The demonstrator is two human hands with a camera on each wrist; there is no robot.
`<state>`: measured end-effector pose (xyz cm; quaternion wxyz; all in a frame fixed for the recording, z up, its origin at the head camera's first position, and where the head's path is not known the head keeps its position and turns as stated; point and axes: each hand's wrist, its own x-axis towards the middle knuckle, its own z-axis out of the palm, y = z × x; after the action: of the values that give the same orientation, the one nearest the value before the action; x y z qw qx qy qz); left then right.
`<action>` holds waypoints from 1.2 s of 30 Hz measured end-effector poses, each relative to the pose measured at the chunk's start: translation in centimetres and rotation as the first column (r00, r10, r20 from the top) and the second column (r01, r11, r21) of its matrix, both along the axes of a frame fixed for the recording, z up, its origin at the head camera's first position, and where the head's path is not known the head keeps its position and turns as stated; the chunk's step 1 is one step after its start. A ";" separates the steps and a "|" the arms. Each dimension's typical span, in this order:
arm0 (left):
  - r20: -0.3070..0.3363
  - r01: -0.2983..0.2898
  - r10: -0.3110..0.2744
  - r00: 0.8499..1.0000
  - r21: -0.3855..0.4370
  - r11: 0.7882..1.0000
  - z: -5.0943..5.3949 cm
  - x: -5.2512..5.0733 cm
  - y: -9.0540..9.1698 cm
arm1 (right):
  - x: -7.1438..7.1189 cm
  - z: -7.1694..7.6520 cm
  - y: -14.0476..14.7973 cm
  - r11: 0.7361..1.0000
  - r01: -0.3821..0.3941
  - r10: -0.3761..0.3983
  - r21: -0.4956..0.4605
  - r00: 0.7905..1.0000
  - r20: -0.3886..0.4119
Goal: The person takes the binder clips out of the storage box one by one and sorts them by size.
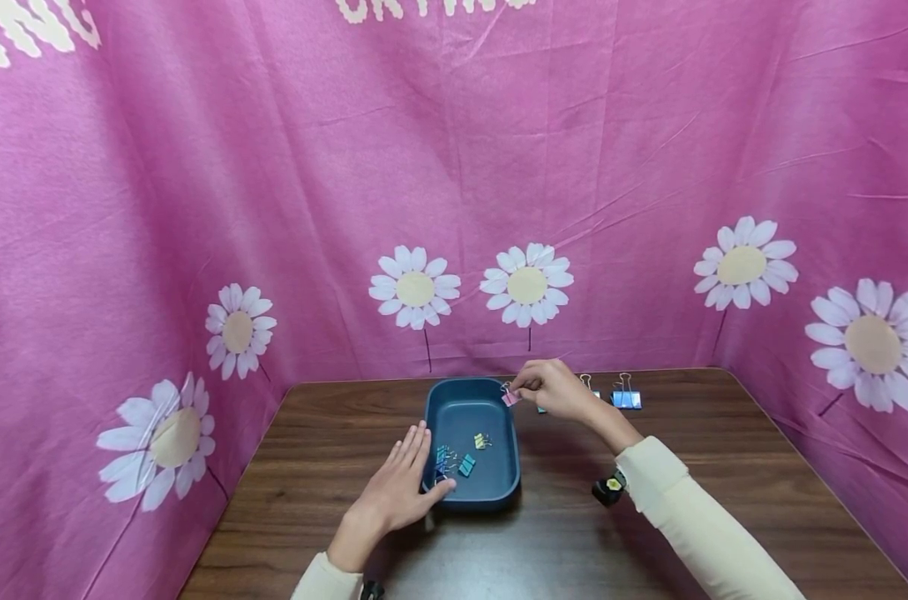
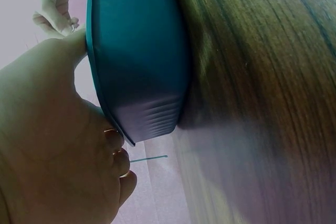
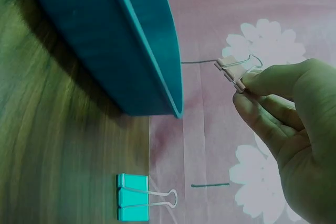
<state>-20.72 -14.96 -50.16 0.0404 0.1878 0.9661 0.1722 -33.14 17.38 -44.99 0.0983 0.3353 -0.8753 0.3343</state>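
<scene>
A pink binder clip point(image 1: 510, 399) is pinched between the thumb and fingers of my right hand point(image 1: 555, 390). It is held up near the far right corner of a dark blue tray point(image 1: 472, 505), and its wire handle shows in the right wrist view. My left hand point(image 1: 394, 492) rests along the tray's left rim with straight fingers, the thumb at the near left corner. Inside the tray lie a yellow binder clip point(image 1: 480, 442), a teal binder clip point(image 1: 466, 465) and a cluster of blue clips point(image 1: 442, 457), partly overlapping by the thumb.
Right of the tray, a large blue binder clip point(image 1: 626, 400) lies near the table's back edge. Clips beside it are partly hidden by my right hand and forearm; a teal clip point(image 3: 133, 198) shows in the right wrist view. A pink daisy-print cloth point(image 1: 469, 167) hangs around the wooden table point(image 1: 304, 467).
</scene>
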 end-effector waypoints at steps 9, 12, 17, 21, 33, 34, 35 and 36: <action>0.018 -0.008 0.008 1.000 0.007 1.000 -0.2 -0.2 0.1 | 0.7 -0.7 1.9 0.999 0.023 -0.024 -0.023 1.000 0.000; 0.019 -0.010 0.010 1.000 0.008 1.000 -0.3 -0.2 0.1 | 0.8 -1.1 2.5 0.998 0.031 -0.032 -0.046 0.999 -0.007; 0.018 -0.012 0.011 1.000 0.007 1.000 -0.3 -0.2 0.0 | 0.9 -1.7 3.5 0.995 0.060 -0.062 -0.073 0.998 -0.019; 0.013 -0.009 0.009 1.000 0.006 1.000 -0.3 -0.2 0.0 | 1.1 -2.2 4.3 0.994 0.089 -0.089 -0.068 0.996 0.000; 0.026 -0.011 0.011 1.000 0.002 1.000 -0.4 -0.3 0.0 | 1.1 -4.0 5.9 0.987 0.142 -0.140 -0.078 0.990 0.022; 0.027 -0.012 0.012 1.000 0.002 1.000 -0.3 -0.3 0.0 | 1.1 -4.2 5.9 0.986 0.144 -0.143 -0.083 0.989 0.026; 0.028 -0.012 0.012 1.000 0.002 1.000 -0.3 -0.3 0.0 | 1.1 -4.4 6.0 0.985 0.150 -0.148 -0.087 0.988 0.033; 0.029 -0.013 0.013 1.000 0.000 1.000 -0.3 -0.2 0.0 | 1.1 -4.6 6.0 0.984 0.156 -0.154 -0.090 0.987 0.037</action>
<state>-20.97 -14.98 -50.47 0.0530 0.1793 0.9666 0.1752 -32.06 23.40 -49.63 0.1262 0.2562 -0.8837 0.3708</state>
